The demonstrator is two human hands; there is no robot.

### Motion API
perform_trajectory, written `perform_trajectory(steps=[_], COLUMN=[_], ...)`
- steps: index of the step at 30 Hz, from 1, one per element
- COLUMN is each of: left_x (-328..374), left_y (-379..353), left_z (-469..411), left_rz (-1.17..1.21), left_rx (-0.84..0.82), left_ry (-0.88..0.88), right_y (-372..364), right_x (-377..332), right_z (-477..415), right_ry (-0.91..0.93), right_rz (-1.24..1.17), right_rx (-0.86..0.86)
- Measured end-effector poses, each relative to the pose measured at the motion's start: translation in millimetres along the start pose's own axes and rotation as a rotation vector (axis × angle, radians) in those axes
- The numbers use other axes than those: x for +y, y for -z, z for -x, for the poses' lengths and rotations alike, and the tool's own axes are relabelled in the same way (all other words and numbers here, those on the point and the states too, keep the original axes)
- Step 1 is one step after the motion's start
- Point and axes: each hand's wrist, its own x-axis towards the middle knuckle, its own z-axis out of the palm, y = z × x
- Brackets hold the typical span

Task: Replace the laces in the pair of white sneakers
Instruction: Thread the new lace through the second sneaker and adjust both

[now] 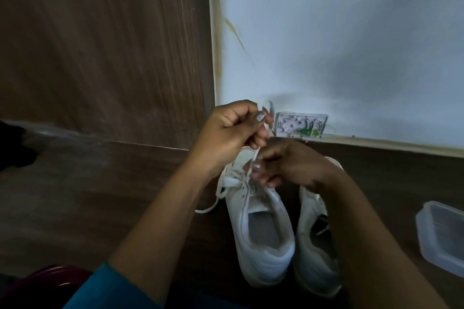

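Note:
Two white sneakers stand side by side on the dark wooden floor, heels toward me. The left sneaker [261, 228] carries a white lace [222, 192] threaded through its front eyelets, with a loose end trailing left on the floor. My left hand [231, 130] is raised above its toe and grips a loop of that lace. Just below, my right hand [286, 165] pinches the same lace over the eyelets. The right sneaker [313, 241] is partly hidden under my right forearm; its eyelets are not visible.
A clear plastic container [442, 233] lies on the floor at the right. A small printed packet [301, 125] leans against the white wall's base. A brown wooden panel [100, 45] rises on the left. A dark red object [45, 281] sits near my left elbow.

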Motion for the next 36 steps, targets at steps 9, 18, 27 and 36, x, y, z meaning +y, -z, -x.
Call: perform_trajectory(steps=[9,18,27,36], left_x=[-46,-60,-75,-84], left_y=[16,32,46,88], left_z=[9,18,14,21], left_rz=[-0.805,-0.663,-0.783,-1.244], left_rx=[-0.444,-0.408,-0.273,-0.048], left_ry=[0.283,0.655,0.639,0.619], right_y=[15,12,-3,16], right_x=[-10,-9,-3,-8], right_z=[4,-1,-7,3], right_ry=[0.369,0.259,-0.018,0.027], right_rz=[-0.836,-0.462,0.946,0.959], right_rx=[0.322,0.583,0.07,0.356])
